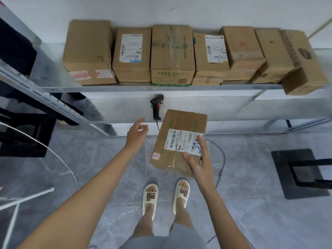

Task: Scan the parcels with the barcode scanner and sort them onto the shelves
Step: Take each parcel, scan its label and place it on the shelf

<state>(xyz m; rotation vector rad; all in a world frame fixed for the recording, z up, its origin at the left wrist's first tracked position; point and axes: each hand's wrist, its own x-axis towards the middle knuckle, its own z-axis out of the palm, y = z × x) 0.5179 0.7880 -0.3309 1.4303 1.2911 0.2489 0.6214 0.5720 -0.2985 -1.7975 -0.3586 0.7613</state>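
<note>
Parcel (177,141): brown corrugated cardboard box, rectangular, taped seams, white barcode label with blue handwritten digits, small red stamp at one corner. Held above grey marbled floor (251,168), in front of lower shelf (233,110). Right hand (198,159): gripping parcel's near corner, thumb on top, fingers laid across label. Left hand (137,133): free, fingers loosely spread, just below barcode scanner (156,106). Scanner: black, pistol-shaped, orange trigger, corded, lying on lower shelf. Upper shelf (125,88): galvanised metal, carrying row of cardboard boxes (172,54).
</note>
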